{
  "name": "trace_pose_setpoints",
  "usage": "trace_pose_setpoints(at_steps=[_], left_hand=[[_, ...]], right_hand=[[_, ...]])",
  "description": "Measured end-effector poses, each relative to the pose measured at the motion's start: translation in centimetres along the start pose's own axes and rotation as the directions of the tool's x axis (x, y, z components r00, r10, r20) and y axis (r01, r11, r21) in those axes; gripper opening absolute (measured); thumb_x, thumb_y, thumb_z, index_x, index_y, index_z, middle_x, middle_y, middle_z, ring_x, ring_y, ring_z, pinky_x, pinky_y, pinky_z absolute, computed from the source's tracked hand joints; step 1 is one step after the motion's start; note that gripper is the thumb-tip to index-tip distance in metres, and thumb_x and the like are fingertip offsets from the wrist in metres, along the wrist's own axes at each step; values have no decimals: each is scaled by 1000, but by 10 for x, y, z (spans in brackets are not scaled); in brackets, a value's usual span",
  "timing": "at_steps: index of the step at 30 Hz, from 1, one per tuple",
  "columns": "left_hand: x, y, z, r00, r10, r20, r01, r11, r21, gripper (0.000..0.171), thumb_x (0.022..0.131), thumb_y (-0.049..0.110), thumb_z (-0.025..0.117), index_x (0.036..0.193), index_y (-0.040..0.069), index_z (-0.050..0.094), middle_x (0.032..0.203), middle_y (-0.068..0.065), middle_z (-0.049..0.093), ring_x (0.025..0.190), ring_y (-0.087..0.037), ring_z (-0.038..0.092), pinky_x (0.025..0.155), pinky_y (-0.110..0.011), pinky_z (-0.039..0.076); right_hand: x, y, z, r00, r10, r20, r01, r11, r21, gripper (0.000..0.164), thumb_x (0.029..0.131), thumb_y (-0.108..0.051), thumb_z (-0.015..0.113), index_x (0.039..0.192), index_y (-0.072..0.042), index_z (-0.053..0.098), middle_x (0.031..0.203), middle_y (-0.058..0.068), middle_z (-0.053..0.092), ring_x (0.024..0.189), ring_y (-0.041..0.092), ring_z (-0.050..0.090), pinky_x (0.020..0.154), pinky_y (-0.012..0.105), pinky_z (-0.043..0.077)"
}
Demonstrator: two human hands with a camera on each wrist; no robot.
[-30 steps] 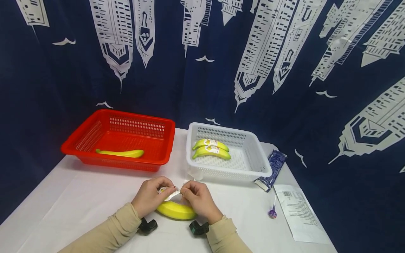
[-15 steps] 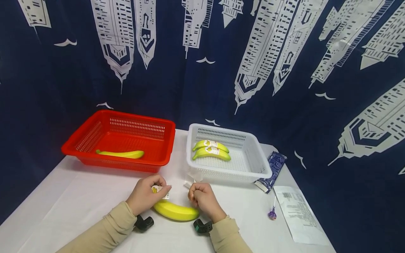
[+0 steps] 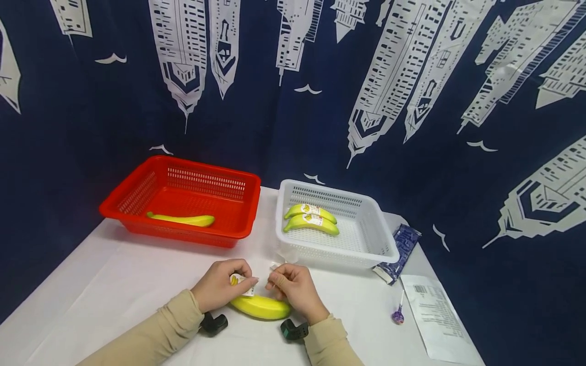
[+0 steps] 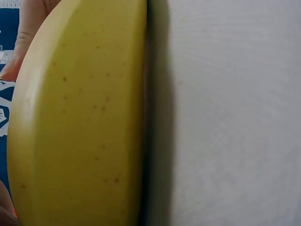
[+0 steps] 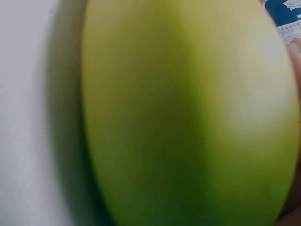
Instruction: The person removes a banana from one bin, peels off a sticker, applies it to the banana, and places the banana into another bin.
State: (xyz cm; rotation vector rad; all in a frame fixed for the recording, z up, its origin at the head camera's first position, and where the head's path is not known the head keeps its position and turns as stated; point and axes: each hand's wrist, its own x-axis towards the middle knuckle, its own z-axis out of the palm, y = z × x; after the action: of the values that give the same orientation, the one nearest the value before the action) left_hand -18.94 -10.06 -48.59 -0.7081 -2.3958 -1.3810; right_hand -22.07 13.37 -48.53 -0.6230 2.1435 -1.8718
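A yellow banana (image 3: 261,308) lies on the white table just below both hands, and it fills much of the left wrist view (image 4: 80,113) and the right wrist view, where its greenish end (image 5: 188,113) is close up. My left hand (image 3: 222,285) pinches a white label (image 3: 248,292) with a banana picture, above the banana's left part. Across a small gap, my right hand (image 3: 297,290) has bent fingers near the thumb; whether something thin sits between them is too small to tell. Behind it lies a white scrap (image 3: 274,266), partly hidden.
At the back left, a red basket (image 3: 249,203) holds one banana (image 3: 183,219). Two labelled bananas (image 3: 312,223) lie in a white basket (image 3: 382,223). To the right are a blue packet (image 3: 403,249), a lollipop (image 3: 398,315) and a printed white sheet (image 3: 435,315).
Both hands were together at the label a second ago, then drew apart, the label staying in my left hand. My right hand's fingers have since loosened from a tighter curl and moved slightly nearer.
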Motion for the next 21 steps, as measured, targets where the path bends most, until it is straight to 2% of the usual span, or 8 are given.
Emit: trace_pose_setpoints(at_steps=[3,7,8,11,14,17,21], left_hand=[[1,0,2,1000,18,-1,-18,1000,-17,18,90,21,80,85,31,66,84,19,68,69,0,53,64,-22,46],[2,0,5,998,65,4,-64,997,-44,12,91,18,80,92,27,72,91,15,72,62,1,46,56,-19,42],[1,-1,5,997,80,7,-80,996,-45,12,91,17,79,94,26,73,91,14,72,62,1,45,56,-19,41],[1,-1,6,992,126,18,-125,991,-50,16,91,12,78,101,24,75,91,13,71,65,1,47,58,-18,43],[1,-1,5,985,163,48,-160,985,-68,21,91,9,78,105,24,76,93,13,71,70,1,51,61,-19,47],[2,0,4,978,193,81,-187,980,-75,24,91,7,78,107,25,76,95,13,71,70,-4,55,62,-19,48],[3,-1,2,974,203,101,-198,979,-54,27,91,8,77,110,27,74,96,14,70,68,-13,55,62,-18,45]], right_hand=[[-1,-1,-1,1000,-10,13,10,1000,-2,23,102,-11,64,102,11,69,78,9,70,52,6,49,50,17,41],[-2,-3,-2,999,-37,36,39,996,-79,24,105,-12,58,112,6,71,69,5,57,51,4,42,49,17,36],[-2,-4,-2,998,-49,36,53,993,-103,24,105,-13,58,112,5,73,67,3,53,52,3,40,49,17,34],[-3,-5,-1,996,-84,34,88,984,-156,21,103,-15,61,107,1,75,70,1,58,57,2,42,53,17,36],[-4,-5,1,995,-96,41,102,978,-180,15,96,-16,73,103,-3,76,73,1,59,60,1,44,56,17,37],[-5,-6,4,993,-112,38,118,967,-227,15,88,-18,83,98,-8,77,69,0,56,57,1,43,54,16,36],[-5,-7,7,983,-177,43,182,937,-299,12,93,-20,78,88,-9,76,69,1,61,57,0,44,53,16,37]])
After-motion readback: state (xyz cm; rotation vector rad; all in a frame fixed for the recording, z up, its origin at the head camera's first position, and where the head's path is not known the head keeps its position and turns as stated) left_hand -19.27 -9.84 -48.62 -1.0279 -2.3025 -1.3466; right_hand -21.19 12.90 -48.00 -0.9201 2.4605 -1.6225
